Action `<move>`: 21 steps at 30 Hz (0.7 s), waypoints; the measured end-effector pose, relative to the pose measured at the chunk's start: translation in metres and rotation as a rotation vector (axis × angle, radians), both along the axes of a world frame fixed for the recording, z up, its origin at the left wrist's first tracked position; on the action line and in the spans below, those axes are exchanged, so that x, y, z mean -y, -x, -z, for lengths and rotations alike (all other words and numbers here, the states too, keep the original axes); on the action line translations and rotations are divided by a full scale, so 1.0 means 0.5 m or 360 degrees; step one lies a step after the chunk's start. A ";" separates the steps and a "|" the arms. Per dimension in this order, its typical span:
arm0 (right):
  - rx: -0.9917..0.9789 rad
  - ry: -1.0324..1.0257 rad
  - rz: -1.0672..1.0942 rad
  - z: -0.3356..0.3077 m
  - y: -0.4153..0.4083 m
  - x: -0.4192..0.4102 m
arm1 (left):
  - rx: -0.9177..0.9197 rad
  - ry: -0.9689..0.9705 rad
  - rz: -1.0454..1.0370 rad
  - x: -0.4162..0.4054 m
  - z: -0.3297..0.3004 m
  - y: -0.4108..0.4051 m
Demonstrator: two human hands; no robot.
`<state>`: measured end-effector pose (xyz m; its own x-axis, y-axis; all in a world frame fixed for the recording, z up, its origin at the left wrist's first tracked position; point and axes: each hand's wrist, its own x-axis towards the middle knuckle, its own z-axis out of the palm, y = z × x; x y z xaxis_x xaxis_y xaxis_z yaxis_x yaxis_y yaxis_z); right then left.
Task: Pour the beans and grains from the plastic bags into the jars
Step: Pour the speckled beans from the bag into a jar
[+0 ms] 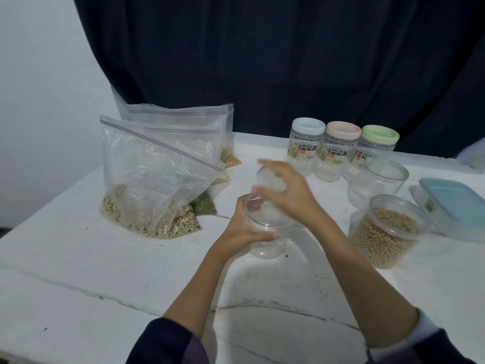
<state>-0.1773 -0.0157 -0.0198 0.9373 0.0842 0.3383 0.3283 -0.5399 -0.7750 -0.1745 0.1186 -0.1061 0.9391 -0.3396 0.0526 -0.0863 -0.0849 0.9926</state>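
At table centre, the left hand (245,229) grips an empty clear jar (265,232) while the right hand (286,191), fingers curled, lifts its white lid (270,179) off. This looks like opening the next jar. A zip bag of pale beans (154,185) waits at nine o'clock; a filled jar (385,232) sits at three. Next: set the lid aside, fetch the bag.

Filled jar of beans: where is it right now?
Head view, right side of the table: the filled jar stands lidless, in front of an empty open jar, beside the blue-lidded container, right of the right hand.
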 end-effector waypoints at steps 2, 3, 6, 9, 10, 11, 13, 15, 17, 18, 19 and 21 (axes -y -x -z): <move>-0.0176 -0.1010 0.0143 -0.015 0.004 0.041 | 0.0013 -0.0038 -0.0016 0.001 0.004 0.000; -0.0342 -0.1434 0.0157 -0.012 0.004 0.064 | 0.0016 -0.0046 -0.0016 0.001 0.005 0.000; -0.0710 -0.2066 0.0078 0.033 0.005 0.132 | 0.0023 -0.0057 -0.0037 0.001 0.009 -0.001; -0.0803 -0.2146 0.0197 0.093 0.009 0.144 | 0.0048 -0.0049 -0.0055 0.000 0.011 0.001; -0.0797 -0.2122 0.0323 0.112 0.008 0.144 | 0.0056 -0.0045 -0.0064 0.001 0.014 0.001; -0.0779 -0.2043 0.0468 0.127 0.008 0.142 | 0.0063 -0.0031 -0.0074 0.001 0.016 0.002; -0.0674 -0.1784 0.0628 0.160 0.009 0.133 | 0.0079 0.0010 -0.0103 0.001 0.021 0.006; -0.0583 -0.1394 0.0775 0.190 0.013 0.123 | 0.0086 0.0027 -0.0147 0.001 0.023 0.013; -0.0469 -0.0821 0.0958 0.217 0.015 0.121 | 0.0087 0.0022 -0.0176 0.003 0.022 0.019; -0.0422 -0.0473 0.1015 0.222 0.018 0.122 | 0.0093 0.0021 -0.0189 0.003 0.021 0.022; -0.0394 -0.0152 0.1061 0.225 0.021 0.124 | 0.0104 0.0017 -0.0205 0.004 0.021 0.024; -0.0442 0.0216 0.1109 0.229 0.028 0.128 | 0.0110 -0.0005 -0.0259 0.006 0.021 0.030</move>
